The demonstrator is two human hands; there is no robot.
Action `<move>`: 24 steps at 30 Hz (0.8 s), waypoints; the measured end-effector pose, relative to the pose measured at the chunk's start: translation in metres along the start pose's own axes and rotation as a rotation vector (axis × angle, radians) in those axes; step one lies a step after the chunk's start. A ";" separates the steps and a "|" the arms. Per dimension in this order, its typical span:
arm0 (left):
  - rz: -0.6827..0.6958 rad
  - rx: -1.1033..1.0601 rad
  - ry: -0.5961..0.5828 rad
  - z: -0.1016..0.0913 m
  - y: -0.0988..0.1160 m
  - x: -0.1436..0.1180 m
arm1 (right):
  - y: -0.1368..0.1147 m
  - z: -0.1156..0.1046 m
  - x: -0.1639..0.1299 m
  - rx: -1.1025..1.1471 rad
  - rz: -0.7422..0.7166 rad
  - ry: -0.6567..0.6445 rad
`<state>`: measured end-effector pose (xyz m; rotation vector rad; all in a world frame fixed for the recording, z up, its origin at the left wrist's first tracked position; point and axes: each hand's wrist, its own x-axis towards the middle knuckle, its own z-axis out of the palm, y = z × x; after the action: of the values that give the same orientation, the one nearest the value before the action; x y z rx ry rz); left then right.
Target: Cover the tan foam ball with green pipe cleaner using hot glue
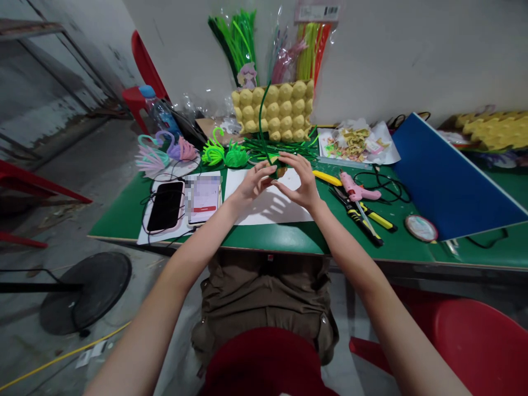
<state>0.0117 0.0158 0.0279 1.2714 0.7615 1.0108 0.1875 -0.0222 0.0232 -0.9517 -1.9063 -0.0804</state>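
Above a white sheet of paper (243, 212), my left hand (256, 180) and my right hand (300, 177) meet around a small dark green piece (280, 169) with a brownish part. Fingers of both hands close on it, hiding much of its shape. A long dark green pipe cleaner (260, 118) rises from between the fingers and curves upward. Behind the hands lie loose green pipe cleaners (284, 147). To their left sit bright green pipe-cleaner swans (225, 154), with pastel pipe-cleaner swans (165, 151) further left.
A yellow egg tray (274, 110) stands against the wall below bagged pipe cleaners (239, 44). Right of the paper lie a pink glue gun (357, 188), pliers (363, 220) and a yellow cutter (326, 177). Two phones (166, 206) rest at left. A blue board (454, 176) leans at right.
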 end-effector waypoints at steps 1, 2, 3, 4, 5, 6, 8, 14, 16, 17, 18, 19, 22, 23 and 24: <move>0.031 0.012 0.052 0.001 0.000 0.000 | 0.000 -0.002 0.001 0.019 0.013 0.014; 0.055 0.033 0.091 0.002 0.000 -0.001 | 0.000 -0.004 0.001 0.039 0.031 0.032; 0.079 0.074 0.118 0.002 0.000 -0.002 | 0.001 -0.005 0.002 0.060 0.053 0.049; 0.110 0.141 0.137 0.003 0.000 -0.003 | 0.003 -0.006 0.002 0.085 0.075 0.061; 0.134 0.213 0.148 0.004 0.000 -0.004 | 0.005 -0.005 0.003 0.112 0.095 0.068; 0.149 0.278 0.152 0.005 0.001 -0.005 | 0.007 -0.005 0.003 0.139 0.110 0.071; 0.161 0.367 0.147 0.007 0.001 -0.006 | 0.012 -0.003 0.003 0.189 0.128 0.064; 0.181 0.501 0.142 0.009 0.001 -0.009 | 0.018 0.000 0.003 0.225 0.191 0.064; 0.191 0.514 0.131 0.009 0.002 -0.010 | 0.017 0.001 0.003 0.242 0.195 0.076; 0.196 0.513 0.124 0.009 0.002 -0.010 | 0.018 0.001 0.003 0.247 0.195 0.080; 0.200 0.507 0.116 0.010 0.002 -0.010 | 0.018 0.001 0.004 0.248 0.196 0.082; 0.203 0.502 0.109 0.010 0.002 -0.011 | 0.018 0.001 0.004 0.245 0.199 0.083; 0.206 0.498 0.107 0.010 0.001 -0.010 | 0.019 0.000 0.004 0.223 0.212 0.092; 0.201 0.500 0.112 0.010 0.001 -0.010 | 0.019 0.000 0.005 0.216 0.215 0.099; 0.195 0.500 0.116 0.010 0.000 -0.010 | 0.019 -0.001 0.005 0.207 0.218 0.108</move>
<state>0.0167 0.0029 0.0287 1.7532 1.0374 1.0957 0.1991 -0.0067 0.0208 -0.9861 -1.6657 0.1873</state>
